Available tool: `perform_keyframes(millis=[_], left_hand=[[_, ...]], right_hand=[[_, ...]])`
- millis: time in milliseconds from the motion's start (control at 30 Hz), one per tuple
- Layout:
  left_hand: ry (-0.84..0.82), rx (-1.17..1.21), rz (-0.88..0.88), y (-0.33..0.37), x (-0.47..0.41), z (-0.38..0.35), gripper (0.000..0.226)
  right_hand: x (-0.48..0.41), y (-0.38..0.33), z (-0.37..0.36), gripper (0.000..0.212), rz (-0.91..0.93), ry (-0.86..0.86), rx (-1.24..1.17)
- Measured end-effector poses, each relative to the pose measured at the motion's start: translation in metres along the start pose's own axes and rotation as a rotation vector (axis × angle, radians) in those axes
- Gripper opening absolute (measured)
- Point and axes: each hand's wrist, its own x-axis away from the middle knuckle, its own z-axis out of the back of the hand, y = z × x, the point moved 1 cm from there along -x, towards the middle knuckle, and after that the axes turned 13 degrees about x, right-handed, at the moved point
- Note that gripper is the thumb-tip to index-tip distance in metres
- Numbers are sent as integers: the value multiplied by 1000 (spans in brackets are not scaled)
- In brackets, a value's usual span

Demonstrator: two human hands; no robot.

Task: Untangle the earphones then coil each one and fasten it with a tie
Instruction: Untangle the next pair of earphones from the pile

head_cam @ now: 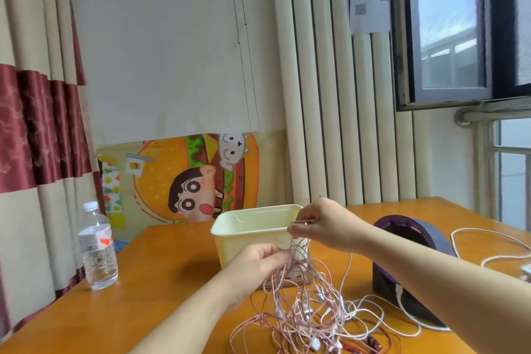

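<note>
The right hand (319, 224) is pinching a few thin strands, raised above the left hand (255, 267), which is gripping the same bunch lower down. The strands are running near-vertically between them. The tangle of pink and white earphone cords (310, 319) is pooling directly below on the orange wooden table (161, 282), so separation probably calls for an upward pull.

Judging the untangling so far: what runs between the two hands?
Head view: thin earphone cords run from the right hand down to the left hand, before the cream tub.
</note>
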Motion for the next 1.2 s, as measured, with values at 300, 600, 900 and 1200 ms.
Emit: perform_keyframes(millis=[300,600,900,1200], left_hand=[[137,-266,-214,9,3,1,18],[129,-236,-153,14,4,-4,8],[-52,119,50,18,6,-6,38],[75,133,-66,22,1,5,16]], right_hand=[[-1,0,-2,30,-17,79,-93],[-1,-2,10,22,6,-73,162],[-16,-3,17,20,-148,-122,-109],[-14,-6,23,17,-107,-295,14]])
